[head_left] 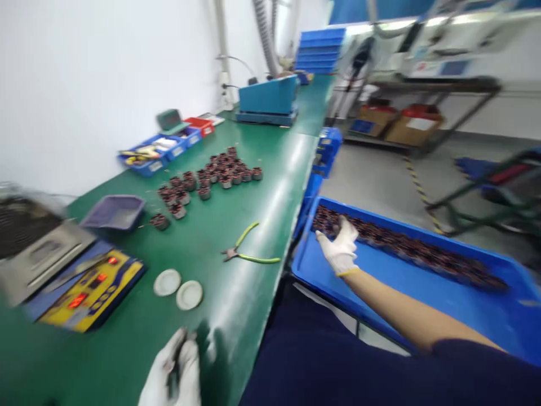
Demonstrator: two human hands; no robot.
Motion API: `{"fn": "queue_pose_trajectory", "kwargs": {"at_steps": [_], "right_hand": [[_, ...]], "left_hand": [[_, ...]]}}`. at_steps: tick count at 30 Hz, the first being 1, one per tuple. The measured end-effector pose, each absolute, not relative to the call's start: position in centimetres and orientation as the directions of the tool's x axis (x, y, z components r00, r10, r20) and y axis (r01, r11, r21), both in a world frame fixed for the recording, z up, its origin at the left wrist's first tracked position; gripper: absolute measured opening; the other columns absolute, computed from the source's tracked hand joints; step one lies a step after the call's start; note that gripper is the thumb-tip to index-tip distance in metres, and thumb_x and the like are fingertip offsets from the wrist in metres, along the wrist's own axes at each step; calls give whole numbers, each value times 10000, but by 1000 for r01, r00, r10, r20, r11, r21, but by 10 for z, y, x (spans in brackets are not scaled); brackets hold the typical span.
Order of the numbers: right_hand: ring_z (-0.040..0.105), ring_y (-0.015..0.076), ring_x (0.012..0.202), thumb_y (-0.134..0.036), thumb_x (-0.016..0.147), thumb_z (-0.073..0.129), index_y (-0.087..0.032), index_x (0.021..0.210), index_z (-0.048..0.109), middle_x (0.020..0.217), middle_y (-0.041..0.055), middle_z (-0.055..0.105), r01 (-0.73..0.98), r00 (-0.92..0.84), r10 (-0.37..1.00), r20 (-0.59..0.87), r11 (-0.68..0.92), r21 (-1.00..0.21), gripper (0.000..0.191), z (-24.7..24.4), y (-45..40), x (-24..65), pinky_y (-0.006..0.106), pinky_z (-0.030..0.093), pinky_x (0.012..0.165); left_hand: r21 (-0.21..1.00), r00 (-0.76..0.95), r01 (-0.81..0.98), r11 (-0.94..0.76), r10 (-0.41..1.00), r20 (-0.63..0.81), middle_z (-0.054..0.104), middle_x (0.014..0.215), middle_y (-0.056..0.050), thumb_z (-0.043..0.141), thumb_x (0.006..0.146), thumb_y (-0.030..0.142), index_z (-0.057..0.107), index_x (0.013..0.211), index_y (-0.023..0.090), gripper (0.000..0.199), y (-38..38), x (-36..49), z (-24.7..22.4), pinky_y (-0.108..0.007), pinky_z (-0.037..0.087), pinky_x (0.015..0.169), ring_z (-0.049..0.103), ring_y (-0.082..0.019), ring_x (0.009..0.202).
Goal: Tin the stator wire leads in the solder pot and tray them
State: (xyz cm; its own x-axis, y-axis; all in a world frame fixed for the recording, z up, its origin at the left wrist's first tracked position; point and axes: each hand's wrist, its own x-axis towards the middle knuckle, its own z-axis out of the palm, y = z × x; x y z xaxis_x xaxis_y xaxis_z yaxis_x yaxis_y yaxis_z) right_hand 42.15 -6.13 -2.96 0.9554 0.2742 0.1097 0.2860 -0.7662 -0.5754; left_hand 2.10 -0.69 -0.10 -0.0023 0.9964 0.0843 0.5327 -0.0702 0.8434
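Observation:
My right hand (pixel 340 248), in a white glove with a yellow cuff edge, reaches into the blue tray (pixel 426 307). Its thumb and fingers are bent around a copper-wound motor stator (pixel 328 226) at the near end of the packed stators (pixel 406 242); blur hides the exact contact. Low on the green bench, my left hand (pixel 173 372), also in a white glove, is closed with thumb and fingers around a small dark thing that I cannot make out. Green-handled cutting pliers (pixel 249 251) lie spread apart on the bench, and two pale round dishes (pixel 177 287) sit nearest my left hand.
More loose stators (pixel 211 175) stand in a group on the bench (pixel 228 304). A purple tray (pixel 114 213), a yellow-and-blue device with red displays (pixel 88 290) and small parts bins (pixel 158 149) line the left. Farther back are a blue machine (pixel 268 98) and cardboard boxes (pixel 412 125).

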Motion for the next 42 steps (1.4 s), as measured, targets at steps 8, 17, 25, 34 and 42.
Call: {"fn": "queue_pose_trajectory", "kwargs": {"at_steps": [8,17,25,34,42], "right_hand": [[538,255,1251,-474,840,610,-316,1380,499,1345,102,564,694,-360,809,464,565,-446,574,68,110,276,393,460,1048],[578,309,1095,-225,854,561,-180,1166,662,1176,145,649,660,-659,676,329,730,-178,331,86,227,118,466,438,984],[619,180,1122,-254,913,500,-212,1267,620,1226,23,672,752,-453,827,333,555,-357,376,135,301,127,264,488,952],[673,193,1021,-232,832,617,-227,1127,732,1078,34,738,801,-486,858,168,514,-306,317,155,338,107,245,494,892],[678,187,1021,-260,817,642,-247,1110,743,1056,12,742,744,-506,846,167,526,-411,311,141,331,117,248,490,914]], "left_hand": [[813,84,557,-169,985,148,741,1018,-118,550,883,417,699,992,168,310,-15,41,28,-398,558,898,701,-241,947],[823,56,555,-121,992,109,738,927,-105,521,911,357,692,1015,162,280,-7,36,26,-347,570,764,695,-214,823],[773,151,559,-299,954,260,724,834,-75,541,896,330,662,1034,193,229,-11,34,17,-325,562,707,688,-193,703],[740,83,594,-316,939,334,699,793,-49,520,915,313,630,1069,208,218,-13,36,23,-337,542,685,670,-191,679],[742,113,590,-319,942,315,699,787,-45,531,911,337,641,1051,209,219,-13,37,21,-325,550,676,669,-187,663]]}}
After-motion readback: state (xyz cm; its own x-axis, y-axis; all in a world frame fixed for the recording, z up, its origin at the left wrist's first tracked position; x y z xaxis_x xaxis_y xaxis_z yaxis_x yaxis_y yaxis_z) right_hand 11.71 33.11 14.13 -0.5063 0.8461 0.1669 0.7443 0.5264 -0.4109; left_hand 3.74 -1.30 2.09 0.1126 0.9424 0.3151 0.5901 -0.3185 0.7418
